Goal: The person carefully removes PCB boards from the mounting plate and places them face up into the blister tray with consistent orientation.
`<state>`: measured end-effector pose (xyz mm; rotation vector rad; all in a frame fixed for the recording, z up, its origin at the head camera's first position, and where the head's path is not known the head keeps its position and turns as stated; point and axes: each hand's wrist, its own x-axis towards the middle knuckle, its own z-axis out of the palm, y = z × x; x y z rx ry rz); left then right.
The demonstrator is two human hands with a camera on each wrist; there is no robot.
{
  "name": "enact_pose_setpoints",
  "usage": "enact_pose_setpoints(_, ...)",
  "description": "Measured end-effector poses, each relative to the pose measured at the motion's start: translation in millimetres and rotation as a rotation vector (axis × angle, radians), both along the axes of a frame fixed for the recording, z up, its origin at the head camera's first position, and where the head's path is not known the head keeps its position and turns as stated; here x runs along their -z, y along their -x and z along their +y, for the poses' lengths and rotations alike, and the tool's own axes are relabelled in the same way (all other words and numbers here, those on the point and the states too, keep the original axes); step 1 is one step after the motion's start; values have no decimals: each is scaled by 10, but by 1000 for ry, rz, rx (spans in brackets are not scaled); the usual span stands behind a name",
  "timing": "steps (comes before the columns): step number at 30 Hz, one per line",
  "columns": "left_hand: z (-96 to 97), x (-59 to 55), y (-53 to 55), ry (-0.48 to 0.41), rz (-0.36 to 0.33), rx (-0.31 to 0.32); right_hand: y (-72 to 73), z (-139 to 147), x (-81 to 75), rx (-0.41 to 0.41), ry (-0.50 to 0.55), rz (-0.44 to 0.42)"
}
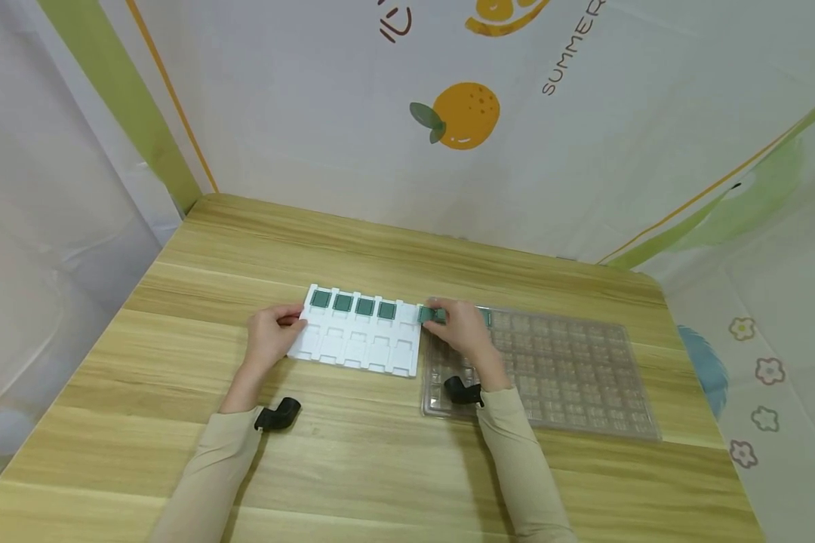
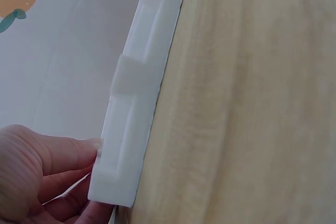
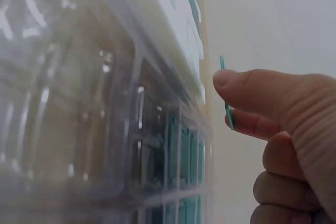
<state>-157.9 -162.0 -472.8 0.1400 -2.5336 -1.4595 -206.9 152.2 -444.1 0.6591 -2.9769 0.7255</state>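
Note:
My left hand (image 1: 266, 337) pinches the left edge of a white plastic tray (image 1: 356, 347), thumb on its upper side in the left wrist view. Several square green chips (image 1: 364, 307) sit in the tray's back row, from the left; its front-row pockets hold none. Over the gap between the two trays, my right hand (image 1: 467, 328) pinches a thin green chip (image 3: 228, 115) between thumb and finger. That chip overlaps the white tray's right back corner in the head view. Below the right hand lies a clear compartment tray (image 1: 570, 369), with more green chips (image 3: 181, 150) in its back row, partly hidden by the hand.
Both trays lie on a wooden table (image 1: 353, 467), side by side. Black wrist cameras (image 1: 278, 415) are strapped at both sleeves. A white printed curtain (image 1: 312, 113) hangs along the table's back edge and both sides.

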Motion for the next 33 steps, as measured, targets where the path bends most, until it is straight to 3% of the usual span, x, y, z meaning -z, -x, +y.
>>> enact_pose_setpoints(5,2,-3,-2,0,1,-3,-31,57,-23,16,14,-24)
enact_pose_setpoints(11,2,-6,-2,-4,-10,-7,-64,144,-41,8,22,17)
enact_pose_setpoints(25,9,-8,1,-3,-28,-5,-119,366,-46,52,-12,5)
enact_pose_setpoints(33,13,-7,0,5,-8,-11,-148,498,-4,35,10,38)
